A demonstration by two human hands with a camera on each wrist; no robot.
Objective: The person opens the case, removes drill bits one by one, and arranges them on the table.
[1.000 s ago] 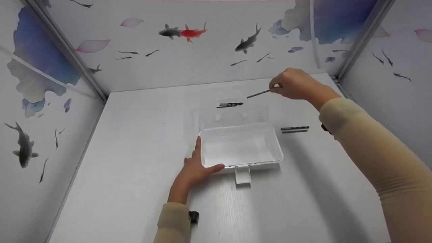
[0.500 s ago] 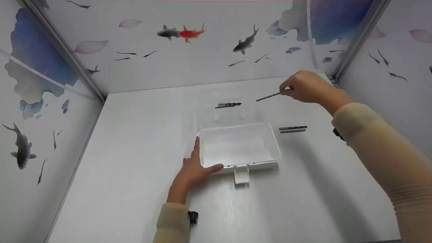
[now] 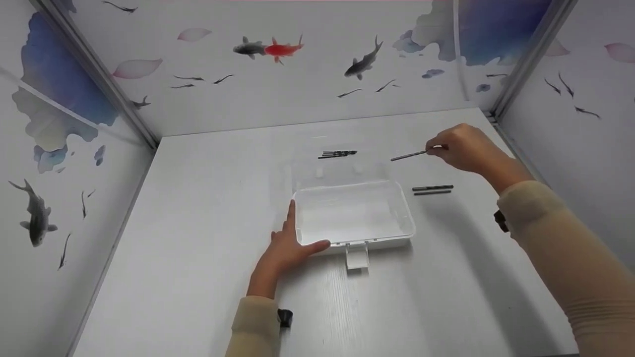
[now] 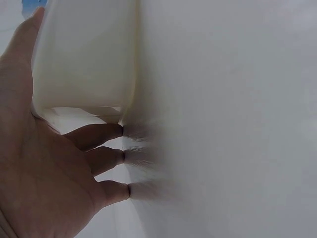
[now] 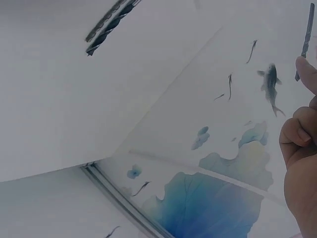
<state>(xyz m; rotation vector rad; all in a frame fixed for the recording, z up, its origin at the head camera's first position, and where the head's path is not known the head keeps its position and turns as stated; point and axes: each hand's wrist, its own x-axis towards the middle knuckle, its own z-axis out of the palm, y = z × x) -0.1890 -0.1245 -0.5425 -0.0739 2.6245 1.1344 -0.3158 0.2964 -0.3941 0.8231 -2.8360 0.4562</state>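
Note:
My right hand (image 3: 464, 148) pinches a thin drill bit (image 3: 409, 155) between thumb and fingertips, above the table behind and right of the box. In the right wrist view the same drill bit (image 5: 307, 29) points up from the thumb. Against the near left corner of a translucent plastic box (image 3: 406, 208) rests my left hand (image 3: 285, 248), thumb along the front wall and forefinger along the left side. The left wrist view shows its other fingers (image 4: 106, 133) fairly straight, tips down at the tabletop. Two drill bits (image 3: 432, 188) lie side by side to the right of the box.
Behind the box its clear lid (image 3: 307, 173) lies folded back, hard to make out. Several more drill bits (image 3: 337, 154) lie close together within the lid's outline. A white latch (image 3: 357, 258) sticks out at the box's front. Printed walls enclose the white table (image 3: 198, 208).
My right hand has moved to the right and then lower in the head view, carrying the drill bit toward the pair on the table. My left hand and the box have stayed put.

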